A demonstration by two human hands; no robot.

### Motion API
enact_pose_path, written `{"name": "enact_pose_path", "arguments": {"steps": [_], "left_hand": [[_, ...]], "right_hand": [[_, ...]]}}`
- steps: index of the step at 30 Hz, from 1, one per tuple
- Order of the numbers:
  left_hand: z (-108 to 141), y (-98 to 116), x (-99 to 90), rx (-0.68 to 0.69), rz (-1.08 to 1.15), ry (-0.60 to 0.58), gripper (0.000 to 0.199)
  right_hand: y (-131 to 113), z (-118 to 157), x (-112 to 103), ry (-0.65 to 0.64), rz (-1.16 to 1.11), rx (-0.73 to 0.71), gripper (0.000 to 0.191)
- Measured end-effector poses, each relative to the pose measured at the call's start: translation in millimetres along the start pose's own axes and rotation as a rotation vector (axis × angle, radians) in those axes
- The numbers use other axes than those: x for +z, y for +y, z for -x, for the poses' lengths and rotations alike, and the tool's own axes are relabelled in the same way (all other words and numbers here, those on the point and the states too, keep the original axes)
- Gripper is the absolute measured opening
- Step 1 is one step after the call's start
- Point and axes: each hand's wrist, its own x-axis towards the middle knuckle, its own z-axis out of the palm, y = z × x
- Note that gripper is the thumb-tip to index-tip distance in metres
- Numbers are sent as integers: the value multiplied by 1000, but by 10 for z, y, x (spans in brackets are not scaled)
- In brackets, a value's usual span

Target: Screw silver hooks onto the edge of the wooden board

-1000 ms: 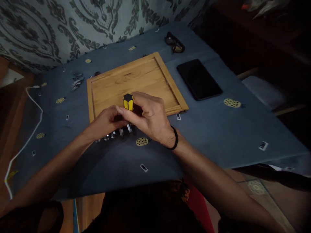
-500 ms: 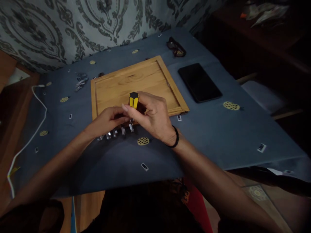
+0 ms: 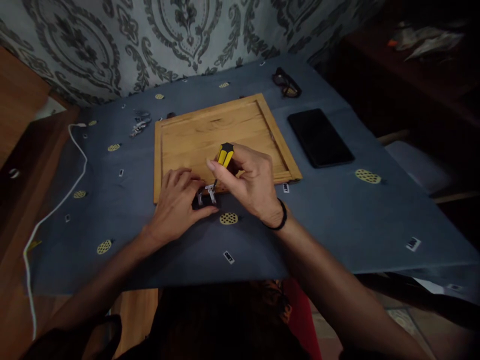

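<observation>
My right hand (image 3: 249, 182) is closed around a screwdriver (image 3: 225, 154) with a yellow and black handle. The shaft points down to a small metal hook (image 3: 212, 193) at the near edge of a framed wooden board (image 3: 210, 132). My left hand (image 3: 176, 202) lies over that edge with its fingers stretched on the wood. Its thumb is apart, reaching out just below the hooks. A second metal hook (image 3: 200, 199) shows between thumb and index finger; the left hand hides the rest of the row.
A blue tablecloth (image 3: 322, 225) covers the table. Right of the board lies a black tablet (image 3: 320, 137), with dark glasses (image 3: 287, 82) behind it. Several small metal pieces (image 3: 140, 125) lie at the back left. A white cable (image 3: 56, 207) runs along the left edge.
My left hand has come away from the screwdriver and spread over the board's near edge, covering most of the hooks. The screwdriver now tilts, its shaft showing. The view has shifted slightly.
</observation>
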Motion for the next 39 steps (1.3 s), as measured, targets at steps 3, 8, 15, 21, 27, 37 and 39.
{"name": "enact_pose_path", "arguments": {"steps": [3, 8, 15, 21, 27, 37, 39], "left_hand": [[-4, 20, 16, 3, -19, 11, 50], [-5, 11, 37, -22, 10, 12, 46], [-11, -18, 78, -15, 74, 26, 44], [-17, -11, 82, -19, 83, 27, 41], [-9, -12, 84, -29, 81, 23, 39], [-1, -17, 92, -27, 83, 20, 40], [1, -16, 94, -24, 82, 21, 39]], "right_hand": [[-3, 8, 1, -12, 8, 51, 33], [-12, 14, -6, -20, -1, 90, 28], [5, 31, -1, -20, 29, 134, 30], [-5, 42, -6, -38, 26, 156, 25], [-36, 56, -15, -10, 2, 166, 19], [-109, 11, -4, 163, -108, 198, 38], [-108, 18, 3, 141, -110, 218, 38]]}}
